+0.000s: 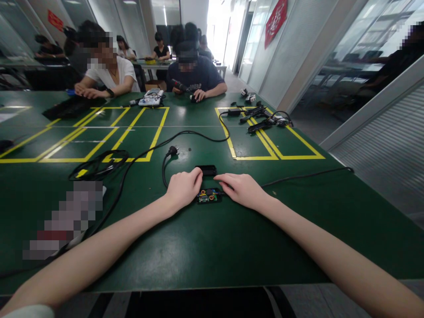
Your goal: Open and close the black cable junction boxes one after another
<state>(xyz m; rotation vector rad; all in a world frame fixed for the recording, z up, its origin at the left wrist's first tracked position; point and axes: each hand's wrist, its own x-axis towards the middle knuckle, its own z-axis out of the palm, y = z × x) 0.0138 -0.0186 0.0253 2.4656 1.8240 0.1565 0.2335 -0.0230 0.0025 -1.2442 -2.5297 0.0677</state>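
Left hand [184, 189] is curled beside the black cover [209, 170]; grip cannot be determined. Right hand [240, 189] is slightly opened near the circuit board [208, 197].

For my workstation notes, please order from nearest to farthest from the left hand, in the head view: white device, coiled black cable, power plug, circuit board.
From the left hand:
1. Circuit board, just to its right.
2. Power plug, beyond the hand, slightly left.
3. Coiled black cable, well to the left.
4. White device, far forward, leftward.
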